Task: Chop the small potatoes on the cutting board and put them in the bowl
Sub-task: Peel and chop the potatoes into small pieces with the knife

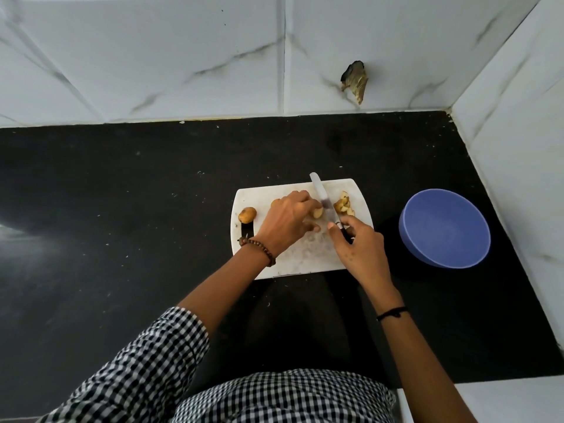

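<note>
A white cutting board (pixel 300 257) lies on the black counter. My left hand (pixel 287 221) pins a small potato (pixel 317 212) to the board with its fingertips. My right hand (pixel 358 247) grips the dark handle of a knife (pixel 320 193), whose pale blade points away from me and rests against that potato. Right of the blade lies a heap of cut potato pieces (pixel 344 206). One whole potato (pixel 247 214) sits at the board's left edge, and another peeks out behind my left hand. A blue bowl (pixel 444 228) stands empty to the right of the board.
White marble-look tiles form the back wall and the right side wall, closing in the counter corner behind the bowl. A broken hole (pixel 354 80) marks the back wall. The black counter (pixel 122 209) stretches far to the left of the board.
</note>
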`<state>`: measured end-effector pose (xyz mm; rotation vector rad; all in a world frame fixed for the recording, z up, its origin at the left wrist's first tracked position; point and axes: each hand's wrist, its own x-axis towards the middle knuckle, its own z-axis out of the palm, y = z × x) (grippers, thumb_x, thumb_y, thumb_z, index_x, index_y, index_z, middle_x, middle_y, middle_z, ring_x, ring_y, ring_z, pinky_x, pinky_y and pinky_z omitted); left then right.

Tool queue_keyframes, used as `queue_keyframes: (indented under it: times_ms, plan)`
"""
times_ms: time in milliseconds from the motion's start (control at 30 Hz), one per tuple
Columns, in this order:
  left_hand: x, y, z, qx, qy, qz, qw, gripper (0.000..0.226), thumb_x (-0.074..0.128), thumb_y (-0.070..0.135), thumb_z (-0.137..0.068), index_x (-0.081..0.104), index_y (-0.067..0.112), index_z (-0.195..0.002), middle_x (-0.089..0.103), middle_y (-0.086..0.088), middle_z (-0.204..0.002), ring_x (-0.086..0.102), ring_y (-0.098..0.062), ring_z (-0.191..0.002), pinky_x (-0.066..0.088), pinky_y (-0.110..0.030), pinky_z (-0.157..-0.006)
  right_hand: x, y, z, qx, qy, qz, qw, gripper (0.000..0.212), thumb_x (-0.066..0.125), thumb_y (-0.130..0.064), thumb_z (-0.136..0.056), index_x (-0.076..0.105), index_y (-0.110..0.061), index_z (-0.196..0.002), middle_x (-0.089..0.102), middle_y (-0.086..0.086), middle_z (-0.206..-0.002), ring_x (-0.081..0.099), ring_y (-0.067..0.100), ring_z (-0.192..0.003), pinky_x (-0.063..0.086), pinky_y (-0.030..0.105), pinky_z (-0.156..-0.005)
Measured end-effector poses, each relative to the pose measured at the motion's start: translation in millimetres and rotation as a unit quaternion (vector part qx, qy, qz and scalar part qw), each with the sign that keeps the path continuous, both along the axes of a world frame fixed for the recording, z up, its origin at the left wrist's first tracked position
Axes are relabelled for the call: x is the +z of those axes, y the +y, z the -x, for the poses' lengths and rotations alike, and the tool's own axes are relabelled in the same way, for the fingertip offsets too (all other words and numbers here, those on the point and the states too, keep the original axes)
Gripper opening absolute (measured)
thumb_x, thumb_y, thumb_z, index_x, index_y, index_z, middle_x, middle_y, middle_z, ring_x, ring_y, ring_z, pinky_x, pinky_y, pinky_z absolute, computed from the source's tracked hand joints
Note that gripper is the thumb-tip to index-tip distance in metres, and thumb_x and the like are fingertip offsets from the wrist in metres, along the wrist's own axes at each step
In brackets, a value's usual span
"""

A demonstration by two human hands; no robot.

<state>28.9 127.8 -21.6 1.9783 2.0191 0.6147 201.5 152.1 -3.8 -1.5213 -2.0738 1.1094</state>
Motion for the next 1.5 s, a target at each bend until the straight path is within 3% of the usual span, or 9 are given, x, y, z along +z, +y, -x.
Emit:
queue_keyframes:
  times_ms: [200,300,400,567,667,933,1200,1333,1500]
  plan:
    - [-10,1,-2,0.041,-0.035,-0.02,0.998,0.023,0.064,0.011,-0.089,0.065,0.01,-0.111,0.063,-0.005,-0.101,0.06,-0.023,-0.09,0.053,-0.042,-0.072,-1,-3,-4,-0.011,0.01,0.006,1.0,0.029,0.056,-0.044,-0.097,0.065,-0.026,-0.118,0.056,-0.015,-0.09,0.057,0.0,-0.082,0.039,0.009,-0.066]
    - [-3,-3,0,0.077,-0.128,-0.022,0.989,0.022,0.066,0.019,-0.089,0.066,0.011,-0.11,0.067,-0.003,-0.097,0.062,-0.013,-0.084,0.053,-0.026,-0.076,-1,-5,-3,-0.02,0.017,0.005,1.0,0.029,0.056,-0.044,-0.097,0.065,-0.025,-0.117,0.055,-0.019,-0.085,0.057,-0.002,-0.078,0.042,0.01,-0.065]
    - [0,-10,0,0.119,-0.217,0.019,0.969,0.018,0.069,0.024,-0.087,0.072,0.013,-0.102,0.071,0.003,-0.093,0.06,-0.001,-0.082,0.046,-0.005,-0.074,-2,-8,-3,-0.021,0.029,0.01,0.999,0.027,0.057,-0.045,-0.096,0.065,-0.027,-0.114,0.06,-0.015,-0.087,0.063,0.005,-0.081,0.055,0.023,-0.071]
    - [-9,-18,1,0.155,-0.179,0.01,0.971,0.015,0.071,0.024,-0.084,0.074,0.018,-0.097,0.062,0.003,-0.092,0.056,-0.004,-0.077,0.042,-0.002,-0.069,-3,-15,0,-0.021,0.022,0.01,0.999,0.025,0.057,-0.045,-0.096,0.065,-0.023,-0.104,0.062,-0.011,-0.081,0.062,0.006,-0.078,0.054,0.027,-0.071]
    - [-11,-20,3,0.155,-0.161,0.005,0.975,0.015,0.069,0.014,-0.085,0.073,0.014,-0.1,0.064,-0.001,-0.095,0.058,-0.006,-0.079,0.048,-0.009,-0.073,-6,-21,0,-0.023,0.025,0.013,0.999,0.024,0.056,-0.047,-0.096,0.065,-0.025,-0.099,0.064,-0.007,-0.08,0.063,0.009,-0.076,0.054,0.03,-0.069]
    - [-9,-26,4,0.136,-0.177,0.017,0.975,0.022,0.073,0.01,-0.081,0.072,0.009,-0.103,0.064,-0.004,-0.098,0.06,-0.002,-0.077,0.042,0.003,-0.073,-12,-31,3,-0.031,0.02,0.016,0.999,0.031,0.051,-0.048,-0.099,0.064,-0.022,-0.109,0.063,-0.008,-0.079,0.061,0.004,-0.072,0.043,0.01,-0.056]
    - [-9,-22,0,0.16,-0.196,0.012,0.967,0.015,0.075,0.016,-0.081,0.074,0.012,-0.095,0.064,-0.001,-0.094,0.063,-0.006,-0.079,0.048,-0.004,-0.072,-12,-38,12,-0.02,0.026,-0.031,0.999,0.024,0.05,-0.04,-0.101,0.061,-0.021,-0.11,0.059,-0.013,-0.077,0.058,-0.001,-0.068,0.04,0.005,-0.056]
    - [-7,-23,-1,0.169,-0.203,0.011,0.964,0.014,0.076,0.015,-0.08,0.074,0.013,-0.094,0.064,0.0,-0.094,0.064,-0.007,-0.078,0.05,-0.007,-0.074,-13,-37,13,-0.003,0.01,-0.041,0.999,0.025,0.049,-0.04,-0.102,0.061,-0.02,-0.108,0.06,-0.009,-0.074,0.058,0.002,-0.065,0.04,0.009,-0.053]
    - [-1,-23,-1,0.168,-0.199,0.02,0.965,0.014,0.075,0.014,-0.081,0.075,0.014,-0.096,0.062,0.005,-0.092,0.06,-0.002,-0.075,0.042,0.003,-0.069,-16,-38,15,0.012,-0.016,-0.06,0.998,0.026,0.047,-0.038,-0.102,0.063,-0.018,-0.107,0.063,-0.006,-0.078,0.061,0.005,-0.069,0.051,0.021,-0.061]
